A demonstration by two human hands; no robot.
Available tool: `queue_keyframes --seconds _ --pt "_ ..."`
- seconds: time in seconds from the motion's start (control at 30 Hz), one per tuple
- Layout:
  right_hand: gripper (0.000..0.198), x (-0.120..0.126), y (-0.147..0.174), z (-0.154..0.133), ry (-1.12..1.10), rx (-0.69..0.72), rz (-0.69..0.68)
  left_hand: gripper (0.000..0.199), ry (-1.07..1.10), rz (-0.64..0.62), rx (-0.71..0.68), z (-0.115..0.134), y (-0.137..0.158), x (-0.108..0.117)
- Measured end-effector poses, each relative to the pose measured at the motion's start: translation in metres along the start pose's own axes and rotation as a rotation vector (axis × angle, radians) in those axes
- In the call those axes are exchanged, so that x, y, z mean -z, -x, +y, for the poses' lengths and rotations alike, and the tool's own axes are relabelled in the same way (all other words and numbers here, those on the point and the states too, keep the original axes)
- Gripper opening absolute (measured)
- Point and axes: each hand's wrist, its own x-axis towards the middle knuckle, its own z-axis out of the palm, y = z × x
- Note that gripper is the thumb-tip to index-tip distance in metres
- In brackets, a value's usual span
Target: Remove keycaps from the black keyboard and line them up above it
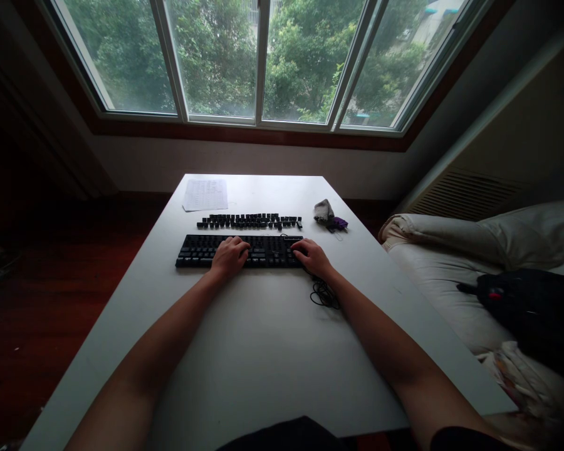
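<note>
A black keyboard [202,250] lies across the white table in front of me. My left hand [230,255] rests over its middle keys with bent fingers and the thumb turned inward; the fingertips are partly hidden, and nothing shows in them. At the keyboard's right end, my right hand [311,255] touches the number-pad side, with thumb and fingers slightly apart. Just behind the keyboard, many loose black keycaps [249,220] stand in rows. A coiled black cable [324,294] lies beside my right wrist.
A printed paper sheet [205,195] lies at the table's far left. Toward the far right sit a grey cloth item [324,211] and a small purple one [340,223]. A pale sofa [442,275] with a dark bag [531,307] stands right of the white table [263,351].
</note>
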Motion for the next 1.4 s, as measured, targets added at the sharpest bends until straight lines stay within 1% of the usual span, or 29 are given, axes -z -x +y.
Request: queue_keyframes --seconds 0.27,0.63,1.4 --pt "0.015 -0.0002 0.0004 -0.0003 -0.002 -0.002 0.005 0.024 0.011 -0.011 0.020 0.0006 -0.0001 0.0007" --pt "0.015 -0.0010 0.0001 0.0037 -0.008 0.015 -0.001 0.023 -0.018 -0.003 -0.002 -0.0015 0.0002 -0.0016" --pt "0.015 -0.0015 -0.0003 0.0057 0.006 0.020 -0.014 0.023 -0.017 0.009 -0.003 -0.0014 0.0000 -0.0030"
